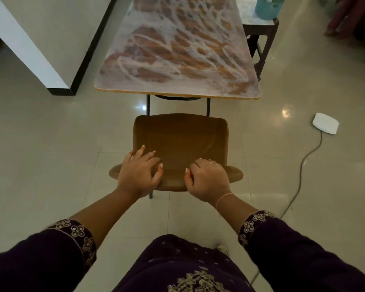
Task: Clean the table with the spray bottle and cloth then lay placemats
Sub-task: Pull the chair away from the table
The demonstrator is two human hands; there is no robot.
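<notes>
A wooden table stretches away from me, its top smeared with white streaks and swirls. A brown chair stands between me and the table's near edge. My left hand rests on the top of the chair's backrest with its fingers spread. My right hand grips the same backrest, fingers curled over its edge. No spray bottle, cloth or placemat shows in this view.
A white wall corner with a black base juts in at the left. Behind the table on the right, a small dark stool carries a blue container. A white device with a grey cable lies on the tiled floor.
</notes>
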